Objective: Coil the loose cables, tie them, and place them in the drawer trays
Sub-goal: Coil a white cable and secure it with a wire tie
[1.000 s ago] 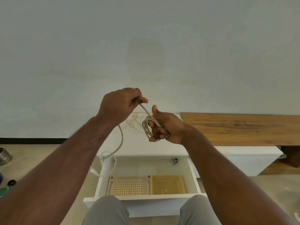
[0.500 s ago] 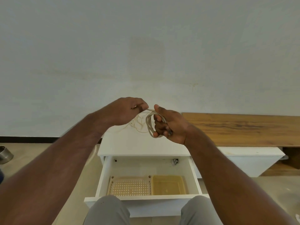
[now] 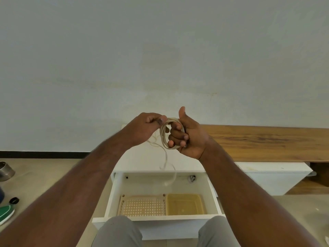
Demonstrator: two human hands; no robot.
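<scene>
Basically gripping the coiled beige cable in right hand, fingers curled through the loops, pinching its strand with left hand above the open drawer; not spotting any readable labels.

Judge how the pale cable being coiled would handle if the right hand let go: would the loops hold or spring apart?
The cable looks floppy: its free tail droops toward the open drawer. The loops hold only because the right hand grips them, so untied they would likely loosen. It seems light, since the left hand guides it with a fingertip pinch.
</scene>
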